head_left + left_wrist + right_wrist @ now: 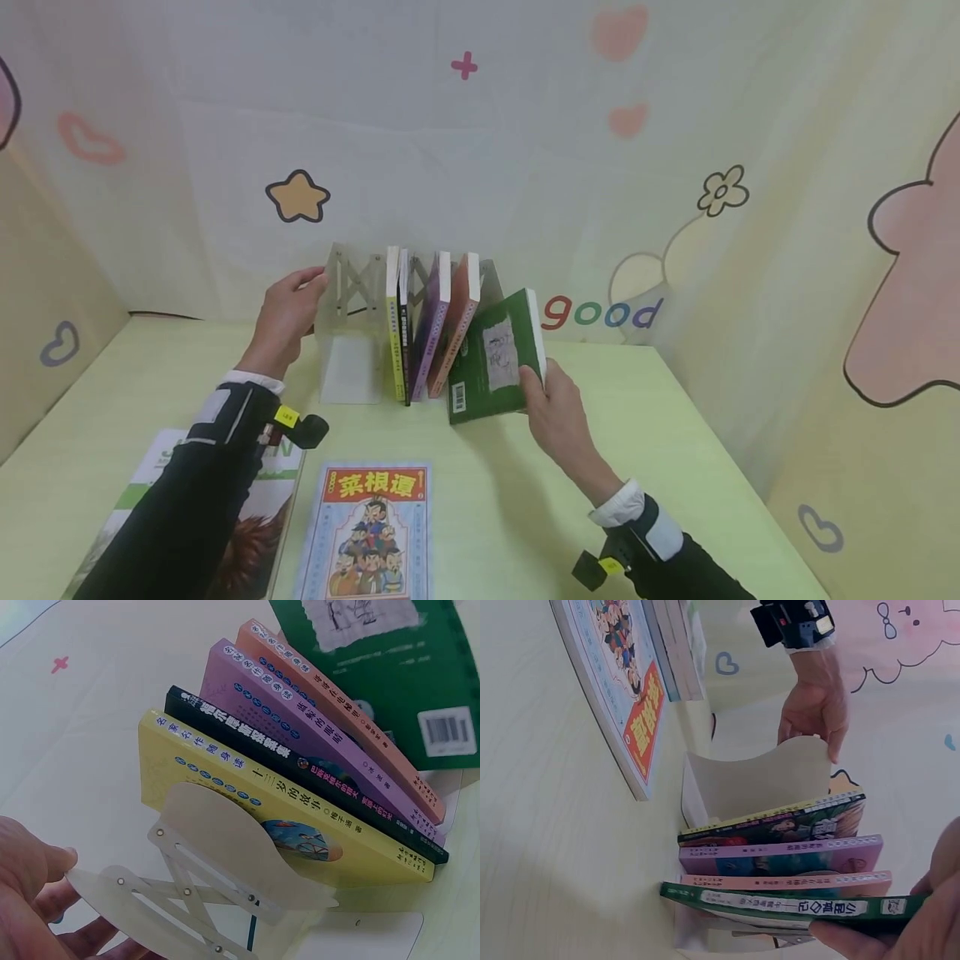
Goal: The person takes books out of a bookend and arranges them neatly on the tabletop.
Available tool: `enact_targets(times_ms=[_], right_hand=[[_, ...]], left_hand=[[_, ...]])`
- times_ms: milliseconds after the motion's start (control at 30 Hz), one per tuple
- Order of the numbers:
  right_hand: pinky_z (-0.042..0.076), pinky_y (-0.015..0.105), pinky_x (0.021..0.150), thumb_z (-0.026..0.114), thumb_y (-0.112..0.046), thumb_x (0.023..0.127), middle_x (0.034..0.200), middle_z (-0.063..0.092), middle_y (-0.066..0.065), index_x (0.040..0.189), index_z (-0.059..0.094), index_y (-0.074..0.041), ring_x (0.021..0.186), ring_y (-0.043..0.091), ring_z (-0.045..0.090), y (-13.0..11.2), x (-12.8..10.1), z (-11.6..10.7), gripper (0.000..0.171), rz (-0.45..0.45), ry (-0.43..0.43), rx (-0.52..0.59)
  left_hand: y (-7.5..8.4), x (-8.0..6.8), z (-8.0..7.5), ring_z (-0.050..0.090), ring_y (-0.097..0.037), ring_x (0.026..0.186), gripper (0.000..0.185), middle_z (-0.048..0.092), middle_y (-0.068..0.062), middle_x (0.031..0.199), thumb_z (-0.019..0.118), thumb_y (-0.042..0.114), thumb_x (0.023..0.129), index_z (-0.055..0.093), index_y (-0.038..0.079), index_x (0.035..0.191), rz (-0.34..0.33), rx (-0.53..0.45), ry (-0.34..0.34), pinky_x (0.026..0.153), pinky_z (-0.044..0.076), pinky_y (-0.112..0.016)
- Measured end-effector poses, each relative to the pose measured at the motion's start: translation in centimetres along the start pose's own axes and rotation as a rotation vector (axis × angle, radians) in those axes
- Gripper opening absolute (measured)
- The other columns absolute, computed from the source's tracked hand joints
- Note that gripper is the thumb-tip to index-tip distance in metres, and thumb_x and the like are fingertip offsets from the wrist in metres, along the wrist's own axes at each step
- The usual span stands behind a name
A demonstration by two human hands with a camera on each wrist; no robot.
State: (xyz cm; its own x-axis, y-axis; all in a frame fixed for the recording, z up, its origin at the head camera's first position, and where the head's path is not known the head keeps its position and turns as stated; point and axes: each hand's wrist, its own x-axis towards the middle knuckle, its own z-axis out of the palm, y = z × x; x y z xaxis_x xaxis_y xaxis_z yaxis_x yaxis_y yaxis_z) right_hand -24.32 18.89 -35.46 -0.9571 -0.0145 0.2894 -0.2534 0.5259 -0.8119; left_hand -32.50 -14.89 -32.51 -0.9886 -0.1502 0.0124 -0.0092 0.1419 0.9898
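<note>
The right hand (558, 417) pinched the green book (480, 367) between thumb and fingers; the left hand (283, 321) gripped the rack (351, 371).

A pale yellow-green tabletop (645, 417) fronts a white cloth backdrop (375, 83) bearing printed motifs. Left of centre appears a dark-outlined orange star (298, 197); above and right of it, a magenta plus sign (464, 65); farther right, two solid pink hearts (619, 33), the larger uppermost. Lettering reading "good" (617, 314) runs low on the cloth, with a dark-outlined flower (722, 192) above and to its right. A large pink shape (915, 292), partly cropped, occupies the right side. An outlined pink heart (96, 155) lies at upper left.
</note>
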Motion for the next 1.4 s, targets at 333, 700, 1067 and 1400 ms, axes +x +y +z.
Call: enact_targets(times_ms=[333, 700, 1067, 1400], right_hand=[[0.063, 0.037, 0.068, 0.051, -0.017, 0.109, 0.115, 0.072, 0.025, 0.127, 0.064, 0.006, 0.088, 0.031, 0.075, -1.6, -2.6, -4.7, 0.032, 0.029, -0.009, 0.010], [0.063, 0.039, 0.065, 0.050, -0.017, 0.109, 0.107, 0.073, 0.024, 0.123, 0.065, 0.009, 0.076, 0.026, 0.075, -3.4, -4.5, -9.2, 0.033, 0.103, -0.046, 0.063], [0.063, 0.041, 0.068, 0.045, -0.014, 0.110, 0.107, 0.074, 0.023, 0.131, 0.057, 0.016, 0.078, 0.025, 0.075, -3.6, -5.3, -9.8, 0.038, 0.166, -0.178, 0.259], [0.064, 0.042, 0.068, 0.044, -0.014, 0.111, 0.106, 0.073, 0.024, 0.131, 0.054, 0.019, 0.079, 0.026, 0.076, -3.2, -5.6, -9.1, 0.040, 0.185, -0.243, 0.343]], left_hand=[[0.0, 0.0, -0.1, 0.046, -0.038, 0.139, 0.057, 0.038, -0.017, 0.161, 0.044, 0.037, 0.111, 0.037, 0.010, 0.161, 0.003, 0.001, -0.007, 0.111, 0.043, -0.053], [0.3, 0.1, -0.6, 0.048, -0.038, 0.136, 0.057, 0.041, -0.019, 0.159, 0.043, 0.036, 0.111, 0.036, 0.009, 0.161, -0.017, 0.041, 0.002, 0.111, 0.044, -0.053], [0.1, 0.0, -1.6, 0.046, -0.045, 0.138, 0.060, 0.039, -0.025, 0.159, 0.041, 0.038, 0.111, 0.035, 0.003, 0.160, 0.051, 0.127, -0.046, 0.108, 0.046, -0.057], [1.1, -1.1, -1.2, 0.047, -0.047, 0.133, 0.068, 0.042, -0.029, 0.153, 0.040, 0.044, 0.110, 0.031, -0.005, 0.157, 0.115, 0.297, 0.007, 0.106, 0.046, -0.059]])
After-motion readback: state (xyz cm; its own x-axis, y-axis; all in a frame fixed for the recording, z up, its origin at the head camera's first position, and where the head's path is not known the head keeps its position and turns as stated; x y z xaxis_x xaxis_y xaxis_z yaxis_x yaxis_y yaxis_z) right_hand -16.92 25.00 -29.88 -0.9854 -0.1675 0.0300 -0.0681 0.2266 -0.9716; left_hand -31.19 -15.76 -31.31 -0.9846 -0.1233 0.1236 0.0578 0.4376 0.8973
